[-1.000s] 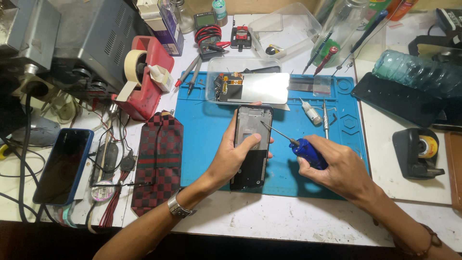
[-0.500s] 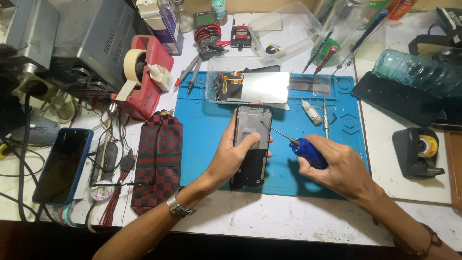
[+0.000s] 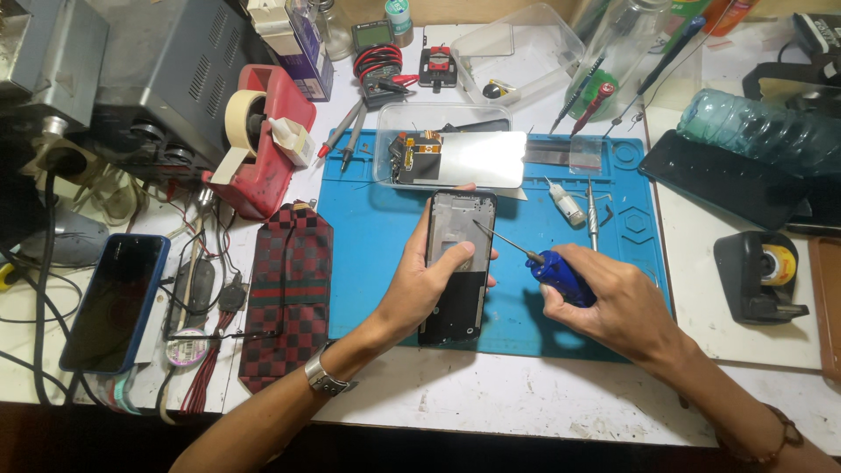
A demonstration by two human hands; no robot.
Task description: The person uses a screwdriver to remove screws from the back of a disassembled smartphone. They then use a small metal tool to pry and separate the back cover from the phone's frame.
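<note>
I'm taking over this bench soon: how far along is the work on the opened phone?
Done: the phone lies opened on the blue mat, and a clear tray behind it holds removed parts. In hand: the left hand steadies the phone while the right hand points a blue-handled screwdriver at its upper half. Left: the inside is exposed and the parts are in the tray, so nothing is closed up yet.
</note>
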